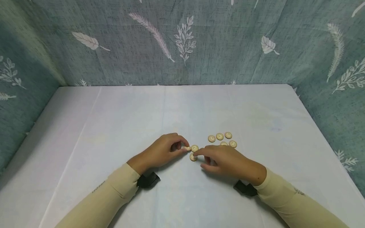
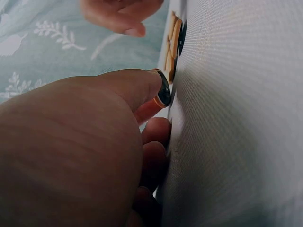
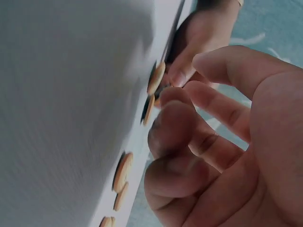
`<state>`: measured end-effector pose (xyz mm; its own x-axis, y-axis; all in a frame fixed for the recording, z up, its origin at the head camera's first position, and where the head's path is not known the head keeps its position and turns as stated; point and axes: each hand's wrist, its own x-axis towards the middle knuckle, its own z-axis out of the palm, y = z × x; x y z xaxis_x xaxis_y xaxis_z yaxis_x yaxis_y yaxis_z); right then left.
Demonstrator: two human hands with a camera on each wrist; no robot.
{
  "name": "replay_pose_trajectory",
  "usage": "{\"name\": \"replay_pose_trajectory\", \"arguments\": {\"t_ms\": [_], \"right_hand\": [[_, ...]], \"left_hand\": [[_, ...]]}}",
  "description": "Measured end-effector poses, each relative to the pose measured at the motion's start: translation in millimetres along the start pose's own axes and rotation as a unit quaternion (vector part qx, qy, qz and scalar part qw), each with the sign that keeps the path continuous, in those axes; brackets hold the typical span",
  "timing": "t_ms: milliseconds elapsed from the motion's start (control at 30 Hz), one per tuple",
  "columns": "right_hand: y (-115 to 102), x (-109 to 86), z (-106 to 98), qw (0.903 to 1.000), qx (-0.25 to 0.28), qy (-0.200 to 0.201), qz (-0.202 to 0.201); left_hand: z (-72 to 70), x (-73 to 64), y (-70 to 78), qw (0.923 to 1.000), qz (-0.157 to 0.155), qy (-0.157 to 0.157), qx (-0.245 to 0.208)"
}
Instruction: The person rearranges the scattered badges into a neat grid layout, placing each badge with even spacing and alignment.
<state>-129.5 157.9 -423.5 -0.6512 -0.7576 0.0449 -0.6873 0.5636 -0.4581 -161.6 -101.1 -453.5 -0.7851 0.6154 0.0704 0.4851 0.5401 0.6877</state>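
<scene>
My left hand (image 1: 161,150) pinches a small round cream-coloured disc (image 1: 188,148) between thumb and forefinger. In the left wrist view that disc (image 2: 164,91) is tilted, with its dark face and orange rim showing near the cloth. A second disc (image 1: 195,148) lies flat right beside it. In front of that, a third disc (image 1: 192,157) lies under the forefinger tip of my right hand (image 1: 225,160). The right thumb stands apart from the fingers, as the right wrist view shows, with nothing gripped between them. Dark marks cover the discs' upper faces.
Several more discs lie in two loose rows beyond the right hand, among them one disc (image 1: 211,138) at the left end and another (image 1: 233,144) at the right. A white cloth (image 1: 119,117) covers the table. Green leaf-patterned fabric (image 1: 216,47) hangs behind and at both sides.
</scene>
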Motion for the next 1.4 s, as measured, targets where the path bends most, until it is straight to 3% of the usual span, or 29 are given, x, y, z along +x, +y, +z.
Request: {"name": "replay_pose_trajectory", "arguments": {"t_ms": [233, 467, 933, 1400], "right_hand": [[-1.6, -2.0, 7.2, 0.9993, -0.027, -0.001, -0.025], [-1.2, -1.4, 6.9, 0.9991, -0.02, -0.031, -0.022], [-0.8, -0.4, 7.0, 0.9983, -0.031, -0.046, -0.019], [0.3, 0.0, 9.9, 0.9983, 0.011, -0.057, 0.013]], "left_hand": [[-1.1, 0.7, 0.9, 1.0, 0.0, -0.001, 0.002], [-0.9, 0.5, 0.6, 0.9999, -0.008, -0.006, 0.004], [-1.6, 1.7, 0.9, 0.9999, -0.009, -0.003, 0.005], [1.5, 1.0, -0.3, 1.0, -0.003, 0.004, 0.005]]}}
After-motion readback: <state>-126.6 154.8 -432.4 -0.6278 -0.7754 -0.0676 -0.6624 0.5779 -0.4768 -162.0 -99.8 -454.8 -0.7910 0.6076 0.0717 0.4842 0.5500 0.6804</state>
